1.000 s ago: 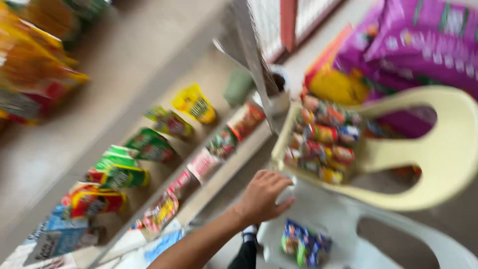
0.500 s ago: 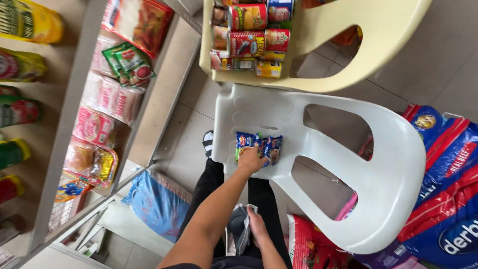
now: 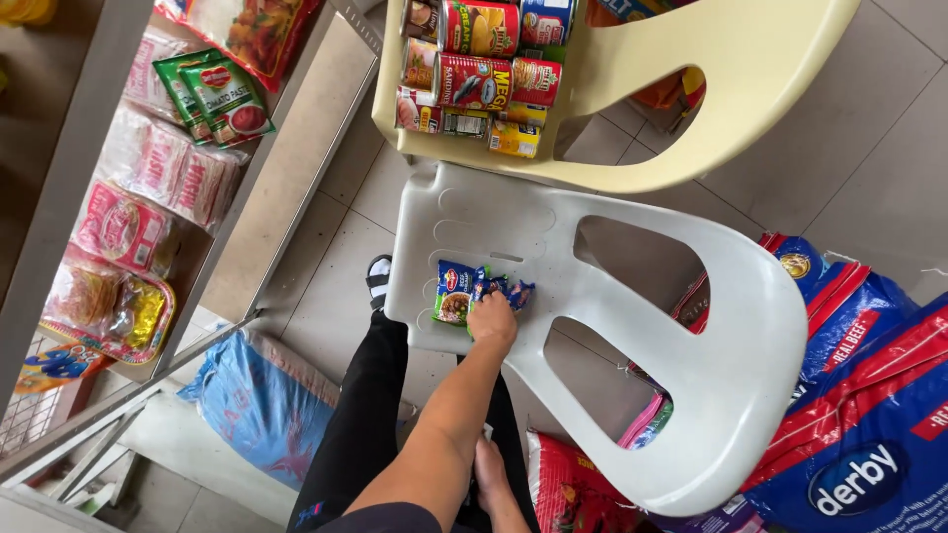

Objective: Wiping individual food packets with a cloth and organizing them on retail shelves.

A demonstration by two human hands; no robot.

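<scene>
- Where the view starts on the left, a metal shelf rack [image 3: 296, 197] holds pink and green pouches [image 3: 128, 227]; its front rail runs slantwise down toward the legs
- A blue sack [image 3: 262, 405] lies on the floor below the rack, just beside the black-trousered leg, so there is little spare room on that side
- A sandalled foot [image 3: 379, 279] is tucked against the seat edge of the white chair [image 3: 750, 326]
- The small noodle packets [image 3: 456, 291], blue and green, lie flat near the front edge of the white seat, touching one another
- The left hand [image 3: 491, 324] is laid knuckles-up on the right end of the packets, fingers bent over them; whether they have closed round a packet cannot be told
- Judged step: taking hold of the packets on the seat. A lift would call for a pinch across the loose wrappers and a straight pull up and back, clear of the seat lip
- The right hand [image 3: 489, 469] hangs low by the legs, half hidden behind the left forearm; open or clenched cannot be told
- Above, a cream chair [image 3: 691, 89] butts against the white one, its seat full of stacked cans [image 3: 474, 69], well apart from the hand
- On the right, a red sack [image 3: 573, 484] and big blue sacks [image 3: 869, 395] crowd the chair back; the open way is upward over the seat
</scene>
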